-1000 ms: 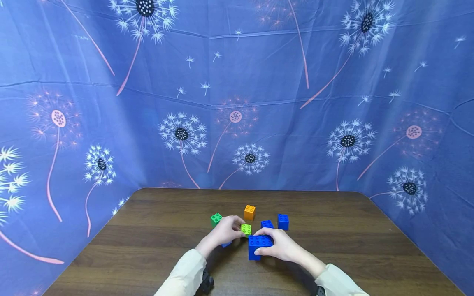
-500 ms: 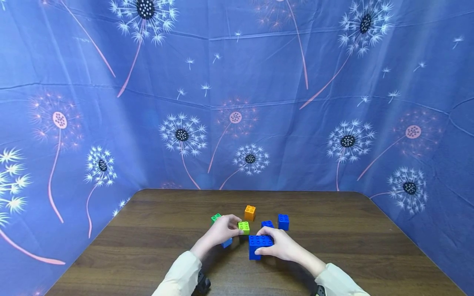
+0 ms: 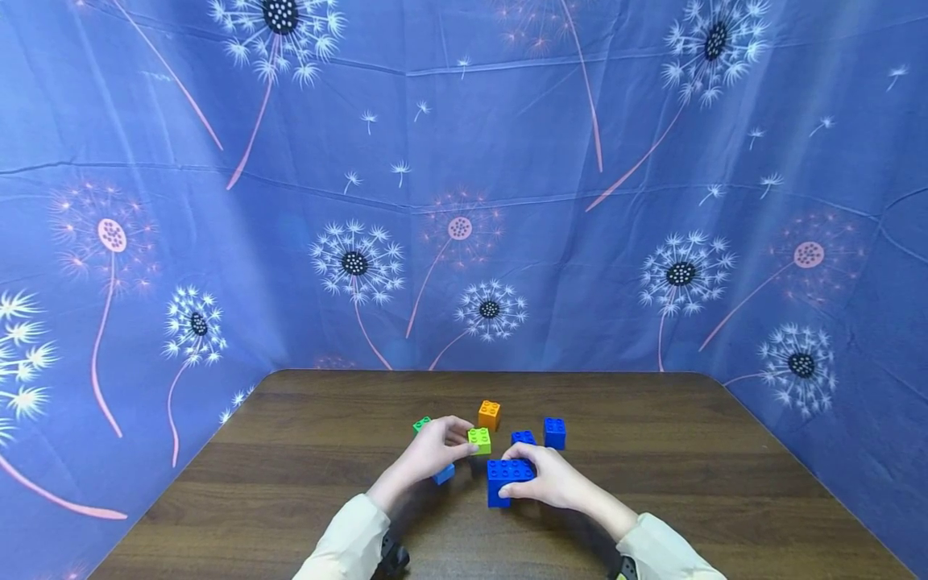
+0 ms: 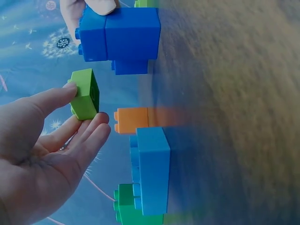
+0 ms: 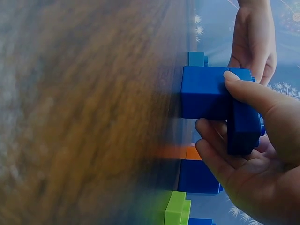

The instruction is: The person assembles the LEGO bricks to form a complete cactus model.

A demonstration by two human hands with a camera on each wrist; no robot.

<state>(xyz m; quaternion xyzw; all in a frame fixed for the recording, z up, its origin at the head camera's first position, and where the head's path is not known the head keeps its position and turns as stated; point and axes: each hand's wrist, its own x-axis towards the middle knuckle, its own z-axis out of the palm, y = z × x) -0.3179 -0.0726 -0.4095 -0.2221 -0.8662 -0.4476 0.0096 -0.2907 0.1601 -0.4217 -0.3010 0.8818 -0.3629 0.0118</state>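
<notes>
My left hand point(image 3: 433, 447) pinches a lime-green toy building brick point(image 4: 84, 96) between thumb and fingertips, above the table. The brick's studs face up and its hollow underside faces the table. My right hand point(image 3: 545, 477) grips a stack of dark blue bricks at the front: a long blue brick point(image 5: 243, 115) sits across a blue brick point(image 5: 205, 93) below it and overhangs to one side. The right thumb lies against the near face of the stack, fingers on the far side. The lime-green brick is to the left of the stack and slightly farther back.
Behind the hands stand an orange brick point(image 3: 489, 415) and two blue bricks, one point(image 3: 554, 433) farther right and one point(image 3: 523, 438) partly hidden. A light blue brick point(image 3: 444, 474) and a green brick point(image 3: 422, 424) lie beside my left hand. Another lime-green brick point(image 5: 176, 208) shows in the right wrist view.
My left hand has lifted the lime-green brick and drawn slightly left, uncovering more of the light blue brick. My right hand and the blue stack have stayed in place.
</notes>
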